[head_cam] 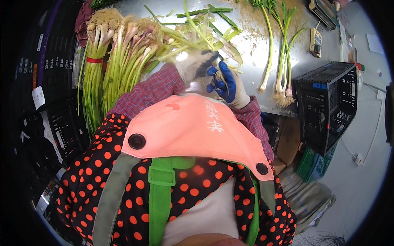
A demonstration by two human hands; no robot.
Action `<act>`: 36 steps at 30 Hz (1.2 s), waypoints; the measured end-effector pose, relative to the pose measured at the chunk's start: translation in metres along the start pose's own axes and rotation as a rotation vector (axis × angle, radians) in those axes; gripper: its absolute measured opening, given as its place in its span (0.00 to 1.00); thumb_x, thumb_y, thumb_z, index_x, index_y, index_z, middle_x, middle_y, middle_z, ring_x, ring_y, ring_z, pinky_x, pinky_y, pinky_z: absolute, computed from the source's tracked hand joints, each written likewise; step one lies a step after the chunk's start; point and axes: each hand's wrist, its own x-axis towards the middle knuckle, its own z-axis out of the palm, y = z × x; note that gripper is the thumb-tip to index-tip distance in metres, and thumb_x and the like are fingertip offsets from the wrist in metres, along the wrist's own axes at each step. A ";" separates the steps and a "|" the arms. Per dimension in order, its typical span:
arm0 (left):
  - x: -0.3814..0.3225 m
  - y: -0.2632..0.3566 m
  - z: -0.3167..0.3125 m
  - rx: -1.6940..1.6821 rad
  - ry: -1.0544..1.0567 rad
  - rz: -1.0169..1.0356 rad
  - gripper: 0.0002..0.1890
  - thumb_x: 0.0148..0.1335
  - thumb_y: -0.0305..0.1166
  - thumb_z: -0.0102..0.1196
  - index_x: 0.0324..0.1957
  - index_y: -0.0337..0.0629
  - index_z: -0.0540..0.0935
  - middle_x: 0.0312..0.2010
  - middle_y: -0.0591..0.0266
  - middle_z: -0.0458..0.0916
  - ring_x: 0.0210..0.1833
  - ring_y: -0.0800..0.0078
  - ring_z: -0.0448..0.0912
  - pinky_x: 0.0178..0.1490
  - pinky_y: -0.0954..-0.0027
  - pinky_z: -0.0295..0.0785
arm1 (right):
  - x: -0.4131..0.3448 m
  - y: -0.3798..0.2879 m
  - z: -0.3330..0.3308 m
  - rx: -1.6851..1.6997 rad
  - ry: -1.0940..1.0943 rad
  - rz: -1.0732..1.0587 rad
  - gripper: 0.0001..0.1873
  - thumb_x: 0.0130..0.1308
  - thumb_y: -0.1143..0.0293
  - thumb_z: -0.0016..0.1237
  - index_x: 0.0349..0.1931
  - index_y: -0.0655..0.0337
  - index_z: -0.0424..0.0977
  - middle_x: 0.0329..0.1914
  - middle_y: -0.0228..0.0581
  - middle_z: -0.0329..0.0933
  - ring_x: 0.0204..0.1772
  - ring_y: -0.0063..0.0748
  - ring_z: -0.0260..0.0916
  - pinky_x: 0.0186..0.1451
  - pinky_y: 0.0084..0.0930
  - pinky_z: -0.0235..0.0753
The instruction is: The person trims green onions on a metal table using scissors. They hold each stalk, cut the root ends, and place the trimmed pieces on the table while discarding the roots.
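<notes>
My right hand, in a white knitted glove with a blue coated palm and fingers, closes around the rooted bulb end of a green garlic stalk. The stalk's roots hang over the blue fingers. My left hand, in a similar glove and blurred, has its dark fingertips at the same stalk, just above the bulb. Beyond both hands lies a heap of peeled leaves and cut green pieces on the metal table. Several trimmed stalks with roots lie to the right of my hands.
Bundles of green garlic, one tied with a red band, lie at the left. Black crates stand beyond them. At right are a black crate, a power strip, a device and another person's hand.
</notes>
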 end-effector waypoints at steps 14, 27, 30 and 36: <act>-0.003 -0.004 -0.006 0.423 0.039 0.153 0.19 0.72 0.41 0.49 0.47 0.31 0.80 0.28 0.62 0.79 0.26 0.79 0.77 0.25 0.74 0.73 | 0.003 0.003 -0.003 0.292 -0.076 0.156 0.25 0.80 0.48 0.34 0.53 0.63 0.73 0.23 0.27 0.70 0.20 0.21 0.61 0.34 0.26 0.71; -0.022 0.007 0.014 1.041 -0.079 0.384 0.15 0.70 0.34 0.48 0.42 0.31 0.82 0.30 0.54 0.83 0.33 0.68 0.81 0.38 0.65 0.76 | 0.011 0.013 -0.007 0.020 -0.039 0.056 0.20 0.80 0.50 0.35 0.48 0.56 0.73 0.25 0.32 0.72 0.23 0.24 0.68 0.26 0.28 0.76; -0.030 0.007 0.013 1.117 -0.180 0.589 0.11 0.66 0.30 0.52 0.42 0.33 0.83 0.30 0.52 0.83 0.33 0.65 0.81 0.38 0.64 0.75 | 0.014 0.016 -0.010 0.216 -0.050 0.069 0.19 0.81 0.52 0.33 0.48 0.55 0.73 0.21 0.29 0.69 0.20 0.23 0.63 0.24 0.25 0.72; -0.045 0.012 0.010 1.021 -0.005 0.372 0.10 0.59 0.34 0.65 0.35 0.37 0.84 0.27 0.54 0.82 0.27 0.66 0.81 0.32 0.66 0.75 | 0.013 0.028 -0.034 -0.217 -0.084 -0.272 0.26 0.74 0.68 0.45 0.69 0.61 0.57 0.40 0.33 0.74 0.41 0.26 0.72 0.48 0.30 0.78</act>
